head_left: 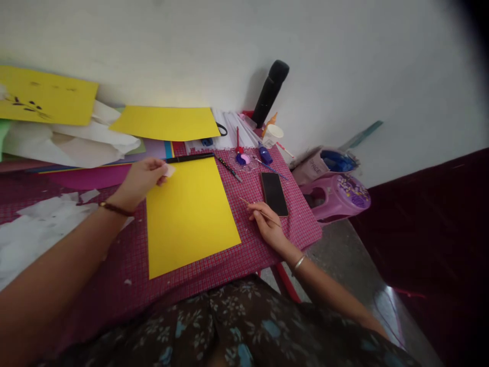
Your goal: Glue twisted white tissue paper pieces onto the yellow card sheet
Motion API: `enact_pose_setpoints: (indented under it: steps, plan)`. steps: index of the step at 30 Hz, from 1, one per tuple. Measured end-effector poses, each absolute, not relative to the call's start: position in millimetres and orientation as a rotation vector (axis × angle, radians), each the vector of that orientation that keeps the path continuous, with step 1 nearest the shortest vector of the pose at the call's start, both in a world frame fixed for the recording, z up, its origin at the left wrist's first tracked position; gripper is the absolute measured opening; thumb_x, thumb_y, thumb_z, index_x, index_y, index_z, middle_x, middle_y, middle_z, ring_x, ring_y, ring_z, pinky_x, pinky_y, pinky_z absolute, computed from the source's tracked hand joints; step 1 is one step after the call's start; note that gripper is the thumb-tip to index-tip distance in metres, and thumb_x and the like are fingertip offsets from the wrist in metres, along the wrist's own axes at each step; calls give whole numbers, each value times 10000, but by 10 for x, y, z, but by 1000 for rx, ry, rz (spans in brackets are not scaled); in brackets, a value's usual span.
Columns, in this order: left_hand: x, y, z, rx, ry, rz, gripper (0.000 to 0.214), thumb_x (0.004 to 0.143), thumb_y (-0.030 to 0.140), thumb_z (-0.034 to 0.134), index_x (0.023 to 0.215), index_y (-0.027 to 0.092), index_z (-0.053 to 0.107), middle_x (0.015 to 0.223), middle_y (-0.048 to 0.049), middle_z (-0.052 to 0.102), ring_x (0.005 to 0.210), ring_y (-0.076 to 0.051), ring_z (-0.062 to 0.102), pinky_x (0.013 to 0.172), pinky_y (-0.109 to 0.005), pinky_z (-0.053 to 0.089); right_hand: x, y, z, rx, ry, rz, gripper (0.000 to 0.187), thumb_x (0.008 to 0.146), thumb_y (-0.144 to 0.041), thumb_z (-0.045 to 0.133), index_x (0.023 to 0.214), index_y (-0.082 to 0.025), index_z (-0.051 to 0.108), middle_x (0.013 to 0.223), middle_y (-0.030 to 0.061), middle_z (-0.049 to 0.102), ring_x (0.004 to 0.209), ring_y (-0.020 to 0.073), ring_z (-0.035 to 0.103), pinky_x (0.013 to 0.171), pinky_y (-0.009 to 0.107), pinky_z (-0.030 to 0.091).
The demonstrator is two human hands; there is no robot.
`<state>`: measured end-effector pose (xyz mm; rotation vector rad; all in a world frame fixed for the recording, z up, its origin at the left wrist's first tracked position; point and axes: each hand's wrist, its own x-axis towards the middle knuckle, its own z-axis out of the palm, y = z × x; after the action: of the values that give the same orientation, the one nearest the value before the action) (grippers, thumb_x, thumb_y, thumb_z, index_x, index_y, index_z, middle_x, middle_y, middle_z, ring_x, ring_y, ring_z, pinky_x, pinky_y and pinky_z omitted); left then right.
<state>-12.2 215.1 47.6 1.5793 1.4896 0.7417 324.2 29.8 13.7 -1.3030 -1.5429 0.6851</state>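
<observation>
A large sheet of yellow paper (191,214) lies flat on the checked tablecloth in front of me. Above its upper left corner, my left hand (144,179) pinches a small piece of white paper (169,171). My right hand (266,224), to the right of the sheet, holds a thin paintbrush (269,218) between thumb and fingers, its tip pointing left. Close beside that hand lies a dark phone (274,193). A paint palette (244,160) with blue, pink and red paint sits beyond the sheet, a red-handled brush (237,138) standing in it.
White paper scraps (42,229) are heaped at the left. Behind stand a black bottle (270,94), a white cup (273,134) and a blue paint bottle (264,154). Another yellow sheet (168,122) lies at the back. A pink stool (336,196) stands past the table's right edge.
</observation>
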Motion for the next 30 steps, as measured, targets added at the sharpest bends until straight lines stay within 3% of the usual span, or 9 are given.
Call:
enact_pose_setpoints:
  steps: [3, 5, 8, 11, 15, 22, 25, 28, 30]
  plan:
    - [-325, 2048, 600, 1637, 1547, 624, 309, 722, 472, 658, 858, 204, 584, 621, 38, 553, 618, -158, 584, 620, -292, 379, 3270, 385, 165, -1295, -1655, 636, 223, 1036, -306, 517, 1146, -278, 709, 975, 58, 703, 754, 190, 672, 750, 385, 576]
    - [-405, 1884, 692, 1745, 1637, 598, 328, 709, 439, 696, 912, 196, 610, 620, 38, 526, 757, -216, 656, 665, -293, 373, 3283, 495, 213, -1319, -1795, 558, 266, 1040, -264, 481, 1183, -255, 705, 1020, 88, 712, 874, 218, 690, 813, 397, 575]
    - [-453, 1503, 812, 2111, 1776, 533, 341, 865, 485, 598, 1071, 215, 634, 815, -28, 632, 979, -312, 691, 734, -333, 416, 3278, 673, 300, -1463, -2099, 402, 345, 1022, -168, 452, 1245, -194, 713, 1201, 161, 712, 1077, 266, 682, 934, 430, 544]
    - [-518, 1052, 824, 2303, 1663, 316, 410, 962, 465, 462, 1244, 216, 626, 1125, -118, 714, 1014, -344, 704, 776, -399, 484, 3248, 800, 371, -1620, -2371, 289, 407, 987, -81, 457, 1281, -170, 722, 1312, 181, 697, 1192, 306, 650, 1019, 465, 496]
    - [-742, 526, 639, 2175, 1646, 247, 425, 988, 476, 419, 1191, 190, 657, 1176, -136, 739, 1053, -346, 698, 922, -473, 520, 3182, 913, 455, -1638, -2456, 299, 448, 973, -40, 452, 1323, -167, 702, 1305, 155, 707, 1221, 287, 639, 1045, 439, 483]
    - [-928, -21, 289, 2003, 1771, 546, 362, 947, 512, 497, 1073, 232, 688, 1071, -111, 764, 1003, -326, 715, 913, -461, 565, 2921, 1036, 455, -1452, -2408, 284, 336, 994, -89, 470, 1210, -123, 725, 1184, 144, 747, 1119, 262, 676, 1033, 408, 515]
    - [-826, -214, 323, 1952, 1793, 683, 338, 953, 485, 509, 1063, 227, 699, 1083, -122, 765, 1043, -333, 710, 960, -492, 562, 2828, 963, 335, -1333, -2413, 307, 339, 972, -77, 463, 1190, -127, 718, 1163, 152, 746, 1097, 281, 683, 1078, 476, 505]
    - [-791, -334, 400, 1833, 1841, 849, 377, 948, 435, 561, 1238, 214, 658, 1163, -118, 755, 1067, -307, 712, 962, -480, 573, 2823, 892, 165, -1196, -2329, 267, 302, 973, -124, 494, 1189, -160, 703, 1152, 153, 739, 1091, 301, 686, 1064, 541, 514]
    - [-879, -358, 444, 1683, 1916, 1077, 585, 934, 408, 622, 1472, 216, 495, 1197, -117, 739, 983, -260, 723, 866, -421, 600, 2850, 879, 54, -1150, -2295, 269, 279, 989, -161, 499, 1188, -172, 694, 1137, 150, 739, 1075, 298, 696, 1021, 533, 542]
